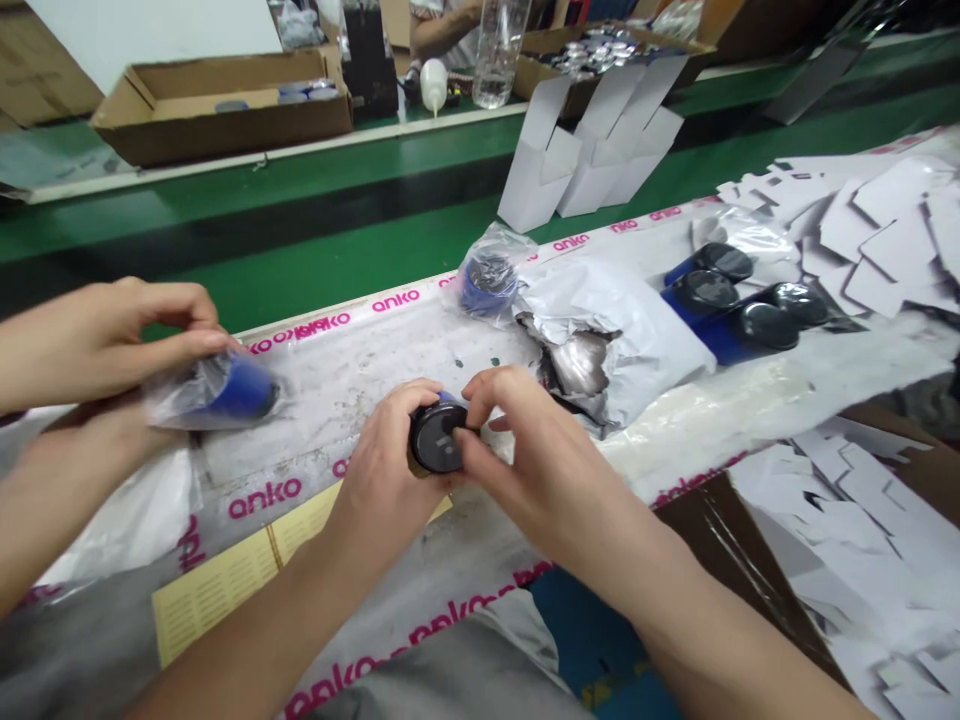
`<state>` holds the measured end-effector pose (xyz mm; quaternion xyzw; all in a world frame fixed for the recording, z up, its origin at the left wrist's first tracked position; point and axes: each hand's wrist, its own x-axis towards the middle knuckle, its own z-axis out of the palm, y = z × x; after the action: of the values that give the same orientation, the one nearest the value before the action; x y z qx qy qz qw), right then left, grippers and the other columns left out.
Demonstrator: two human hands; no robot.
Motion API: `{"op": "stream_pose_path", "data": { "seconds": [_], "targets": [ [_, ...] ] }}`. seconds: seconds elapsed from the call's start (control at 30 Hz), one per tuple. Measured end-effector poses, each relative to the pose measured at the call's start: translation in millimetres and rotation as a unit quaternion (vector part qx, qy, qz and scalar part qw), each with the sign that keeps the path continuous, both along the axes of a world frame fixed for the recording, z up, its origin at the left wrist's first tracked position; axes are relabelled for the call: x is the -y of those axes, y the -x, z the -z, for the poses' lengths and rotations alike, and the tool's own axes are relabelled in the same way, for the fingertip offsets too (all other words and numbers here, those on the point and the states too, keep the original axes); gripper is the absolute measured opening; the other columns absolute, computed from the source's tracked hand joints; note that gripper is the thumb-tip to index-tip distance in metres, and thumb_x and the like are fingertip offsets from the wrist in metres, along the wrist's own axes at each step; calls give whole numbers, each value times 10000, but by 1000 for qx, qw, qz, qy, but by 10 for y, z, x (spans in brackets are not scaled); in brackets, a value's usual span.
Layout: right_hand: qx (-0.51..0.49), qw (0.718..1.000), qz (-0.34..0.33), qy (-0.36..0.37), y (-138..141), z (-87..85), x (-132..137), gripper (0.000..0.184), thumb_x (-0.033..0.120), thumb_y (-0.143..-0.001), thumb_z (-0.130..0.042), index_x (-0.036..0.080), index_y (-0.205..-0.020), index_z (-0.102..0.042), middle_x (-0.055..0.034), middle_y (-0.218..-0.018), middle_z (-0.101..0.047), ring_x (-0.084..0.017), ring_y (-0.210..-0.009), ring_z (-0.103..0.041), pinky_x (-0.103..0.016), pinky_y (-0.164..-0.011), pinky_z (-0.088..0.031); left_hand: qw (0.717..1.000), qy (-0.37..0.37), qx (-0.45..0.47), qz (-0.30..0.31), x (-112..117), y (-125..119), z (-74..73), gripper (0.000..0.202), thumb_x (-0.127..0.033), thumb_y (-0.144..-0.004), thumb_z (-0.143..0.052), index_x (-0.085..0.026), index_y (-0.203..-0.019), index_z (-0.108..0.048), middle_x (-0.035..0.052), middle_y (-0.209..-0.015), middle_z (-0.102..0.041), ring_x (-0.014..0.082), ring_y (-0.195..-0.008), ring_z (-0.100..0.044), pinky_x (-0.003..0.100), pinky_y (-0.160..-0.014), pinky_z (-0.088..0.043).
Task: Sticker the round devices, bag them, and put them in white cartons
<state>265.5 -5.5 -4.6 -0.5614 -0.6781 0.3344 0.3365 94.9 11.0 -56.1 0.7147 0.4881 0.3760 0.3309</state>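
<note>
My left hand (pixel 390 445) is wrapped round a blue container with a black lid (pixel 437 440), its lid tilted up toward me. At the right edge of that lid, my right hand (pixel 525 450) has thumb and forefinger pinched together. Whatever is between those fingertips is too small to make out. Under my left forearm lies a yellow sheet of labels (pixel 217 590). Beyond my hands stands another blue container in a clear plastic bag (pixel 487 285). A torn white plastic bag (pixel 637 340) lies to its right.
At left, a co-worker's hands (pixel 112 340) hold a bagged blue container (pixel 244 388). Several blue containers with black lids (pixel 765 328) lie at right beside piled white card pieces (pixel 877 230). Open white boxes (pixel 540 180) stand on the green conveyor (pixel 360 230). Cardboard trays (pixel 232 125) sit behind.
</note>
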Motion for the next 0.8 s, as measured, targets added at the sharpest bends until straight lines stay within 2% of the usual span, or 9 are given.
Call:
{"op": "stream_pose_path", "data": {
  "seconds": [0.13, 0.3, 0.43, 0.5, 0.57, 0.6, 0.67, 0.73, 0.8],
  "targets": [
    [-161, 983, -3, 83, -52, 100, -17, 167, 219, -913, -595, 247, -1033, -483, -27, -1078, -566, -204, -1050, -601, -312, -760, -546, 1000, 7, 4, -5, -3, -6, 11, 646, -164, -675, -888, -308, -1182, -515, 24, -1304, -649, 252, -1196, -639, 443, -992, -525],
    [-200, 978, 34, 41, 0, 249, -155, 179, 260, -866, -679, 220, -978, -545, -16, -974, -619, -184, -958, -627, -317, -789, -531, 998, 46, 2, -32, -23, -5, -33, 664, -157, -651, -897, -289, -1195, -539, 43, -1288, -660, 276, -1200, -640, 476, -1005, -517],
    [-272, 955, 108, 47, -61, 295, -215, 185, 378, -939, -622, 213, -984, -550, -55, -1000, -681, -204, -946, -681, -336, -755, -572, 996, 88, -28, -19, -97, -20, -85, 634, -144, -689, -865, -269, -1227, -554, 62, -1271, -675, 287, -1188, -646, 518, -1029, -520],
    [-239, 967, 84, 16, -78, 318, -188, 234, 402, -949, -628, 216, -1084, -586, -91, -1151, -681, -231, -1062, -674, -361, -806, -588, 997, 59, -58, 2, -112, -20, -107, 622, -119, -739, -805, -254, -1287, -543, 90, -1363, -631, 297, -1311, -578, 543, -1114, -474],
    [-158, 987, 3, -26, -69, 351, -153, 402, 404, -932, -673, 241, -1285, -572, -114, -1347, -622, -270, -1246, -602, -430, -954, -567, 995, 14, -94, 19, -90, 38, -130, 594, -118, -791, -730, -238, -1339, -534, 124, -1477, -545, 308, -1443, -455, 557, -1191, -406],
    [-111, 992, -37, -47, -58, 368, -144, 495, 403, -929, -685, 259, -1377, -531, -118, -1415, -585, -289, -1316, -555, -477, -1030, -531, 994, -3, -110, 21, -66, 110, -142, 566, -145, -814, -702, -240, -1347, -540, 129, -1499, -523, 311, -1471, -419, 555, -1200, -402],
    [-17, 993, -88, -80, -30, 398, -162, 559, 387, -944, -667, 274, -1460, -483, -126, -1456, -559, -316, -1364, -515, -553, -1108, -466, 991, -21, -135, 6, 3, 382, -167, 463, -249, -861, -663, -268, -1315, -576, 119, -1451, -564, 315, -1446, -459, 543, -1147, -474],
    [43, 988, -105, -101, 0, 415, -238, 514, 364, -962, -631, 259, -1450, -509, -137, -1414, -591, -328, -1326, -552, -569, -1095, -476, 987, -25, -153, -29, 93, 834, -196, 326, -371, -885, -638, -316, -1206, -633, 94, -1305, -652, 313, -1329, -585, 522, -1024, -576],
    [59, 985, -99, -128, 34, 434, -362, 513, 362, -955, -633, 239, -1440, -517, -146, -1389, -609, -333, -1282, -590, -549, -1064, -510, 984, -12, -169, -54, 193, 1389, -222, 189, -444, -884, -613, -350, -1039, -669, 72, -1122, -705, 307, -1153, -693, 492, -886, -641]
  ]
}}
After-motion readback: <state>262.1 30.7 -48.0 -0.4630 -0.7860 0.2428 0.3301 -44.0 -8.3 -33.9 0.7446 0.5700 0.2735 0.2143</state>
